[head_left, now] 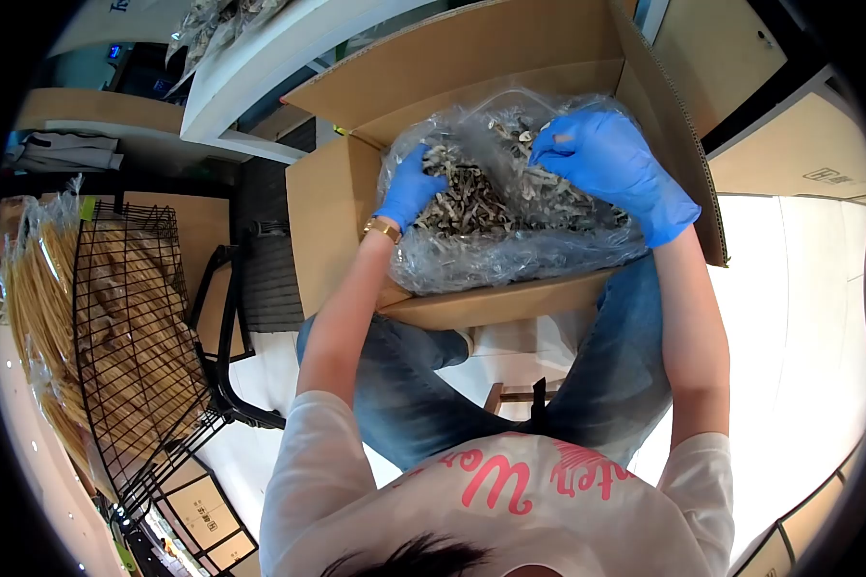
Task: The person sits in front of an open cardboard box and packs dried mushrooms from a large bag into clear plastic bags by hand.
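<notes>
An open cardboard box (319, 226) stands in front of my knees, lined with clear plastic (510, 260). Inside lies a heap of small dried grey-brown strips (471, 202). My left hand (414, 188), in a blue glove, rests at the left side of the heap with its fingers apart, touching the pieces. Over the right part of the heap is my right hand (601, 163), also blue-gloved, with fingers bent together at the plastic and strips. What its fingertips hold is too small to make out.
A black wire basket (130, 317) with long tan sticks in plastic (38, 288) stands at the left. Above it lies grey cloth (67, 152). A white frame (212, 106) is behind the box. More cartons (789, 159) stand at the right.
</notes>
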